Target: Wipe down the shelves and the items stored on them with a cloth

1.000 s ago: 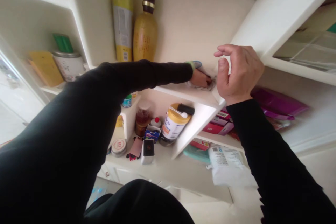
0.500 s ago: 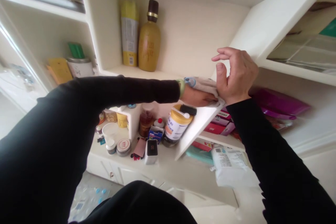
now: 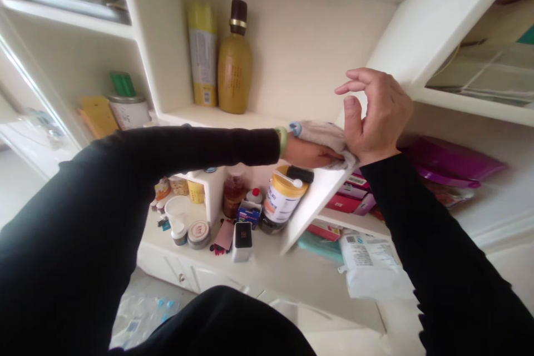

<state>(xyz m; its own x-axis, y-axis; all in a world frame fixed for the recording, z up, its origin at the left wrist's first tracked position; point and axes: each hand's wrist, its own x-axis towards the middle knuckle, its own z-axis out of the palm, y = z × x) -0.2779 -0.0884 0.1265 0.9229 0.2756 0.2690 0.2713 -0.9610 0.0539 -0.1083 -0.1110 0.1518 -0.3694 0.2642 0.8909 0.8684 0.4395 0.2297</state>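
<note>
My left hand (image 3: pixel 306 153), with a pale green bangle at the wrist, grips a greyish-white cloth (image 3: pixel 320 132) that has a blue patch. It presses the cloth along the front edge of the middle shelf (image 3: pixel 267 118), close to the upright divider. Beside it, my right hand (image 3: pixel 377 114) is raised with bent fingers apart and nothing in them. Its wrist is close to the cloth; whether they touch I cannot tell. Farther back on the shelf stand a tan bottle (image 3: pixel 236 69) with a dark brown cap and a yellow and grey box (image 3: pixel 203 58).
Below, a white tin with a yellow lid (image 3: pixel 283 200), a small white box with a black top (image 3: pixel 242 242) and a round jar (image 3: pixel 199 233) stand on the counter. A white packet (image 3: pixel 371 264) lies at right, under pink boxes (image 3: pixel 348 200). Plastic bottles (image 3: pixel 142 317) lie on the floor.
My left hand has shifted slightly left with the cloth, which now bunches up a little more. My right hand is almost unmoved.
</note>
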